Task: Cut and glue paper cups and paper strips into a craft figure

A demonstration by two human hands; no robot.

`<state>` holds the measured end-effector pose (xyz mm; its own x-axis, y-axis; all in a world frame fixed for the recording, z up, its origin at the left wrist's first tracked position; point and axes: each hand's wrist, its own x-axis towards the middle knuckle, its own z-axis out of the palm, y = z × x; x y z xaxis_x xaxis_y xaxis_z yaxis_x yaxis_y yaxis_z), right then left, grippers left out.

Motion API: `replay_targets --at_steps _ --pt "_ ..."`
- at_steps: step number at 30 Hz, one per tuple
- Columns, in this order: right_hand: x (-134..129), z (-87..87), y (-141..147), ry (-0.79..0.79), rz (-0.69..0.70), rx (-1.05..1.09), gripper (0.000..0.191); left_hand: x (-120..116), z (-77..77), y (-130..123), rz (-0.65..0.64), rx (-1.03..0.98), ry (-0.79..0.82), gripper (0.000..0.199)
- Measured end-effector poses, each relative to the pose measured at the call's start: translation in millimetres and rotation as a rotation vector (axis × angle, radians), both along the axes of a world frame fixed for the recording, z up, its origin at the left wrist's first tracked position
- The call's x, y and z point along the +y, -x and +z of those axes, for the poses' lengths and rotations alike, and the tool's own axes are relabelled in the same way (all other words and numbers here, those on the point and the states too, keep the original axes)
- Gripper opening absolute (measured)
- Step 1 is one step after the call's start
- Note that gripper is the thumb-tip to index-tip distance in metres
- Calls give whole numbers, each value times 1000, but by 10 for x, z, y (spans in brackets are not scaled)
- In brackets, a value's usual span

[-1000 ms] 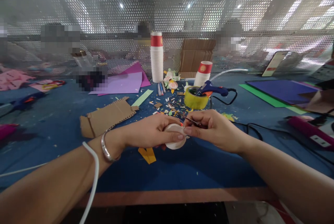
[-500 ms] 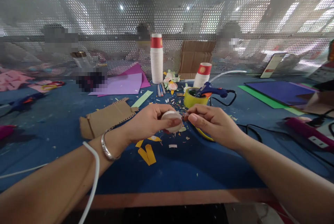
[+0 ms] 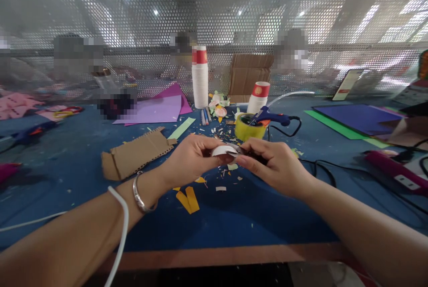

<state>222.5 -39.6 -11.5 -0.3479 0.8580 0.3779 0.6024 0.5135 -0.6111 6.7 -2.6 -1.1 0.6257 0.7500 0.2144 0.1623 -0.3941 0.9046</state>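
Observation:
My left hand [image 3: 192, 157] pinches a small white round paper piece [image 3: 222, 150], curved like the base of a paper cup, between thumb and fingers. Facing it, my right hand [image 3: 270, 162] is closed around what look like scissors; only a grey metal blade [image 3: 238, 148] shows, touching the edge of the white piece. The handles are hidden behind my fingers. Beneath both hands, paper scraps [image 3: 232, 167] and folded yellow strips [image 3: 188, 200] lie on the blue table [image 3: 234, 224].
Corrugated cardboard [image 3: 138, 151] lies left. Behind are stacked paper cups [image 3: 199, 84], markers [image 3: 204, 116], paper flowers [image 3: 219, 104] and purple sheets [image 3: 154, 109]. A blue glue gun [image 3: 272, 117] rests on a yellow tape roll [image 3: 249, 132]. Cables run near a magenta power strip [image 3: 394, 171] at right.
The white piece has tilted from showing its open side to a flatter edge-on view. My right hand has moved in against it, and the yellow curve below that hand is out of sight.

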Motion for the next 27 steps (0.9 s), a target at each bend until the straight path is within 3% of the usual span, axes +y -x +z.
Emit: replay_targets --at_steps 7,13,21,27 --pt "-56 -32 18 -179 29 -22 34 -52 18 -3 14 105 -142 21" --pt "-69 -18 16 -237 47 -53 33 -68 32 6 14 144 -102 20" --pt "-44 -30 27 -171 28 -41 39 -34 98 38 -91 134 37 23" --pt "-6 -25 17 -46 -9 5 42 12 106 56 -74 175 114 25"
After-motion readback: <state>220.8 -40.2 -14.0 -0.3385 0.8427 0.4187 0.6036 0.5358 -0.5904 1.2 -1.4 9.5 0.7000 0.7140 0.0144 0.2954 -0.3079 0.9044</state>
